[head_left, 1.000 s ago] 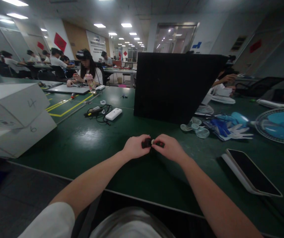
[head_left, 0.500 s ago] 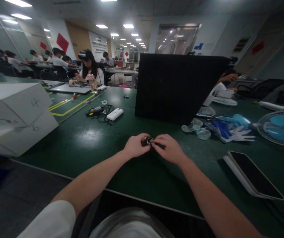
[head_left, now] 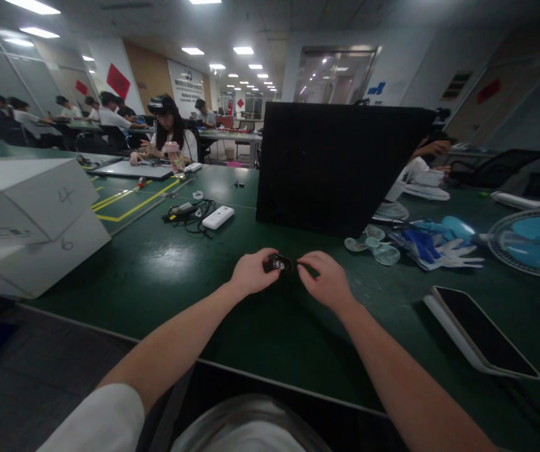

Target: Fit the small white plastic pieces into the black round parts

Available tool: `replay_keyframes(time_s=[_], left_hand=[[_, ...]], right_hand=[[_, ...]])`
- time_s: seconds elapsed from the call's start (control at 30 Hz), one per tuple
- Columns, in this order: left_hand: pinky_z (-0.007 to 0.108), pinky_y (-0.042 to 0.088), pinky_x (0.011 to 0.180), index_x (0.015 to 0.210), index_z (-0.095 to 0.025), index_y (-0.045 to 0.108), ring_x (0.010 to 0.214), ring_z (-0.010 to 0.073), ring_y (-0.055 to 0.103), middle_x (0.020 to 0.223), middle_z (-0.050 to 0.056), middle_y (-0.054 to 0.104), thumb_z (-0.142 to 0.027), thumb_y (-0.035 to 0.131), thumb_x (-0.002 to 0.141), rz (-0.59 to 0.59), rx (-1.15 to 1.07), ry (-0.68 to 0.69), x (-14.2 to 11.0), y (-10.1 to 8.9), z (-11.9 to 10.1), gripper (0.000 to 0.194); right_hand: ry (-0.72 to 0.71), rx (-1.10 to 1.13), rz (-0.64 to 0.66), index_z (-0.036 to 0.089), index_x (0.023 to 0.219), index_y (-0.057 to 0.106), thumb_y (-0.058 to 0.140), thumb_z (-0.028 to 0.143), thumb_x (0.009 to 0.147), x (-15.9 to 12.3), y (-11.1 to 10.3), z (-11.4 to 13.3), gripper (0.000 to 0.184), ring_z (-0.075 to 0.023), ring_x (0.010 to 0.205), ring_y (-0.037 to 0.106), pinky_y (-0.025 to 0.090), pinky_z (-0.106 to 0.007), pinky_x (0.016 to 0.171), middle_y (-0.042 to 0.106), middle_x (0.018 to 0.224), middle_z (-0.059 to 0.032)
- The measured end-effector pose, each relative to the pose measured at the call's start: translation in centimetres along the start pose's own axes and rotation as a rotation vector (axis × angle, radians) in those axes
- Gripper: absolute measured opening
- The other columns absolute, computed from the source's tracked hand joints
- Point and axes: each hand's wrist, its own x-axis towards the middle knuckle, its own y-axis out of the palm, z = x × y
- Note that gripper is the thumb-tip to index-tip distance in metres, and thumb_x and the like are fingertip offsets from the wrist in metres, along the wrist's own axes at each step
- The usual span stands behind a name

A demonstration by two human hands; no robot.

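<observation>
My left hand [head_left: 251,273] pinches a small black part [head_left: 278,263] with a shiny centre, held just above the green table [head_left: 166,270]. My right hand [head_left: 327,279] sits a little to the right of the part, fingers curled together in a pinch; what they hold, if anything, is too small to make out. Both forearms reach in from the bottom of the view.
A black upright panel [head_left: 336,166] stands behind my hands. White boxes [head_left: 29,220] lie at the left, a white remote [head_left: 218,217] and cables beyond. A tablet [head_left: 480,333], clear fan blades [head_left: 373,246], gloves [head_left: 434,246] and a blue fan [head_left: 531,238] lie right. People sit at far tables.
My hands were joined on the small black part. Now the right hand has drawn slightly away to the right, and the left hand alone holds the part, turned a little.
</observation>
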Motion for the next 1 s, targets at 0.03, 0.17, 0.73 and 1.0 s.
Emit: replay_keyframes(time_s=[0.03,0.17,0.73,1.0], left_hand=[[0.028,0.055,0.075,0.129,-0.028,0.064,0.081,0.0181,0.072,0.101,0.002,0.077,-0.039,0.07,0.083,-0.03,0.017,-0.022,0.4,-0.5,0.5,0.048],[0.031,0.055,0.08,0.132,-0.027,0.062,0.081,0.0189,0.072,0.104,0.004,0.077,-0.041,0.069,0.085,-0.218,0.038,-0.21,2.6,-2.6,3.4,0.05],[0.031,0.057,0.082,0.13,-0.027,0.063,0.084,0.0191,0.072,0.104,0.004,0.076,-0.035,0.071,0.081,-0.021,-0.011,-0.049,1.8,-0.8,3.1,0.05],[0.03,0.058,0.08,0.13,-0.027,0.064,0.084,0.0198,0.074,0.1,0.002,0.077,-0.036,0.072,0.081,0.095,-0.03,-0.02,0.5,0.1,1.2,0.05]], right_hand=[[0.029,0.0,-0.004,0.021,0.104,0.073,0.057,0.026,0.094,-0.1,0.2,-0.3,0.02,-0.0256,0.096,0.067,0.057,-0.043,0.082,0.071,0.105,-0.0101],[0.065,-0.02,0.137,0.025,0.125,0.068,0.056,0.02,0.093,-0.2,1.4,-1.0,0.035,-0.0295,0.119,0.061,0.055,-0.05,0.094,0.065,0.131,-0.0097],[0.054,-0.112,0.166,0.028,0.101,0.08,0.065,0.029,0.091,0.7,2.9,-3.8,0.019,-0.0313,0.115,0.061,0.047,-0.054,0.098,0.067,0.123,-0.0094],[0.385,0.328,-0.178,0.021,0.101,0.081,0.066,0.051,0.088,0.6,1.8,-1.9,0.035,-0.0248,0.086,0.069,0.056,-0.041,0.079,0.073,0.098,-0.0094]])
